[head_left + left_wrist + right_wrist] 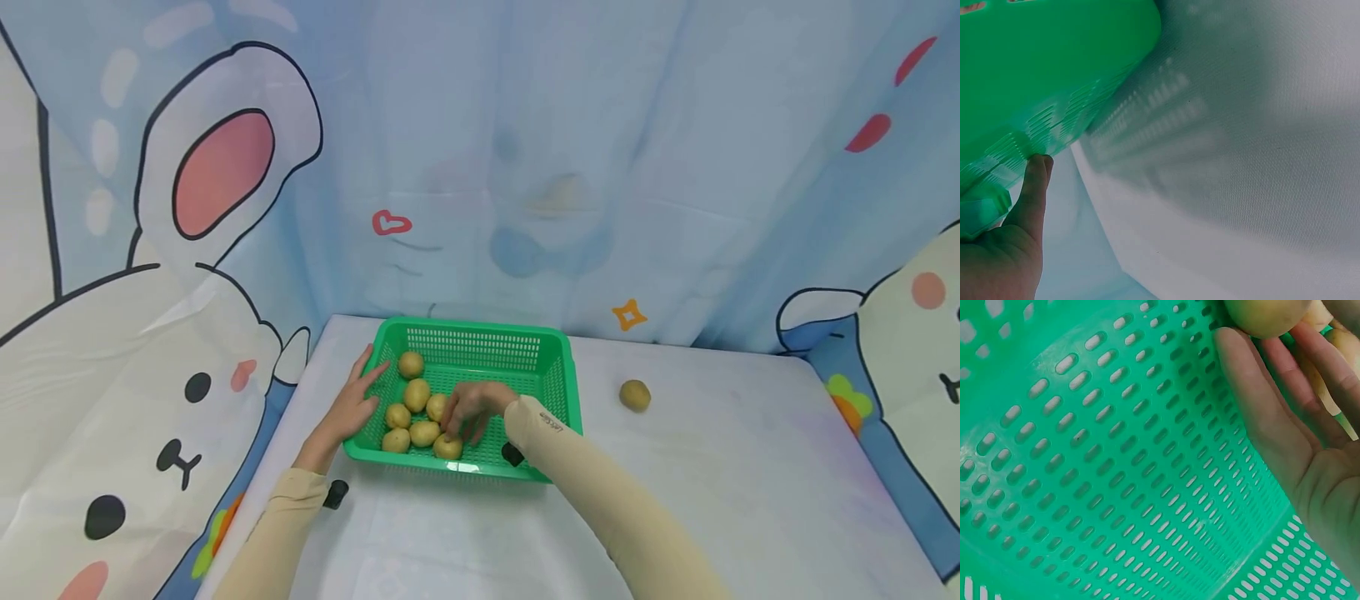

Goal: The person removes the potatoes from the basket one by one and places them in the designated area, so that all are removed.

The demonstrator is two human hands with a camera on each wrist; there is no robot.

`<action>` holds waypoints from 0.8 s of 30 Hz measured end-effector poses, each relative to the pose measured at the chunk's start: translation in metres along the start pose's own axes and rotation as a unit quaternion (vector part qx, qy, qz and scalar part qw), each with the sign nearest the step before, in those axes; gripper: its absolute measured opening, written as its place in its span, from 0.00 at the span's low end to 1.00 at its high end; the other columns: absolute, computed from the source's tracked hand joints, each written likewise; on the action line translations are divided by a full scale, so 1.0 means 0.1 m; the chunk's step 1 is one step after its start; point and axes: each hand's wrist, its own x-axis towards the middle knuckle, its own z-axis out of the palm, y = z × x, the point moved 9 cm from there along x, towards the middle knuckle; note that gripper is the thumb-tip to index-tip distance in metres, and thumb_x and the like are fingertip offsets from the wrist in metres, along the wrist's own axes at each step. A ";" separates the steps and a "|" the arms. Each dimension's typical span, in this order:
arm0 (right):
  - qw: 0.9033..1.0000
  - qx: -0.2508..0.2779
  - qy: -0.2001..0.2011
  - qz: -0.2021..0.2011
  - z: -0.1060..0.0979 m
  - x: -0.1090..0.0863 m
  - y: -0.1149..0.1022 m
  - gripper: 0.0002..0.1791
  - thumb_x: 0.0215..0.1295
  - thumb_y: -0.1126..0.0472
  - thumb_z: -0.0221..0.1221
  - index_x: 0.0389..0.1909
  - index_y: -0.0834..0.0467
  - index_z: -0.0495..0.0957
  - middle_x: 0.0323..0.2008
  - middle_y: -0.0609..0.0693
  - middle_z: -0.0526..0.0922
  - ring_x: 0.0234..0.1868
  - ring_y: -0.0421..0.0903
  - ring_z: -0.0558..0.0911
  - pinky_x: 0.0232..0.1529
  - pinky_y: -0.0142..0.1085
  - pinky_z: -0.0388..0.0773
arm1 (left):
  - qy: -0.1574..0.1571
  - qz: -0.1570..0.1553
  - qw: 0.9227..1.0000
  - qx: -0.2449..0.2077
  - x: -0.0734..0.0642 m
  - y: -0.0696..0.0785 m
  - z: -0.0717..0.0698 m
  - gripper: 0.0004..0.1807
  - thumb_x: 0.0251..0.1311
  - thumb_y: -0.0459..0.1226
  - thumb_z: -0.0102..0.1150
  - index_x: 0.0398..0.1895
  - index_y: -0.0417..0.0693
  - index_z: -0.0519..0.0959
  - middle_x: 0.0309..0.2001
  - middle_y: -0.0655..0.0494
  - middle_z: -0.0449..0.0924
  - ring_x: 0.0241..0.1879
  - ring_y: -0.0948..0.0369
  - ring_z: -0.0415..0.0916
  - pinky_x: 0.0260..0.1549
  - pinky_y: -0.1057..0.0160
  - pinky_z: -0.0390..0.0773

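Observation:
A green perforated plastic basket (480,327) stands on the white-covered table, with several potatoes (417,395) in its left half. My left hand (348,410) rests on the basket's left rim, its fingers spread and fairly straight. In the left wrist view, one finger (1034,187) touches the outside of the basket wall. Inside the basket, my right hand (477,407) reaches down, with its fingertips at a potato (447,447) near the front wall. The right wrist view shows the thumb and loosely extended fingers beside a potato (1266,312); the fingertips are partly hidden.
One potato (635,396) lies alone on the table (720,467), right of the basket. A printed cloth curtain (465,167) hangs behind and beside the table. Small black pieces (336,494) show near both wrists.

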 end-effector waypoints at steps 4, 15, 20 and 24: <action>1.000 -0.016 -0.004 -0.007 0.02 0.02 -0.01 0.07 0.54 0.68 0.71 0.35 0.60 0.87 0.38 0.52 0.85 0.36 0.52 0.86 0.39 0.47 0.84 | 0.001 0.001 1.000 0.003 0.00 -0.01 -0.01 0.33 0.59 0.23 0.44 0.72 0.32 0.62 0.79 0.40 0.35 0.76 0.40 0.37 0.67 0.35 0.53; 1.000 -0.021 -0.010 -0.015 0.05 0.07 0.01 0.04 0.53 0.71 0.70 0.30 0.61 0.87 0.34 0.54 0.86 0.32 0.50 0.87 0.36 0.42 0.85 | 0.000 0.002 1.000 -0.009 -0.01 -0.01 0.01 0.34 0.58 0.22 0.45 0.72 0.32 0.62 0.79 0.41 0.35 0.76 0.41 0.37 0.68 0.36 0.51; 1.000 -0.015 -0.014 -0.018 0.05 0.09 0.03 0.05 0.53 0.70 0.70 0.31 0.61 0.87 0.35 0.53 0.86 0.30 0.48 0.86 0.33 0.38 0.84 | 0.004 0.003 1.000 0.001 -0.01 -0.02 0.02 0.34 0.57 0.22 0.45 0.71 0.32 0.63 0.78 0.39 0.36 0.76 0.40 0.38 0.67 0.35 0.52; 1.000 -0.008 -0.017 -0.020 0.04 0.10 0.03 0.05 0.55 0.70 0.69 0.33 0.61 0.87 0.36 0.54 0.85 0.29 0.48 0.85 0.33 0.39 0.84 | 0.007 0.006 1.000 0.001 -0.01 0.00 0.00 0.34 0.57 0.21 0.44 0.71 0.31 0.62 0.78 0.39 0.36 0.75 0.39 0.38 0.66 0.34 0.52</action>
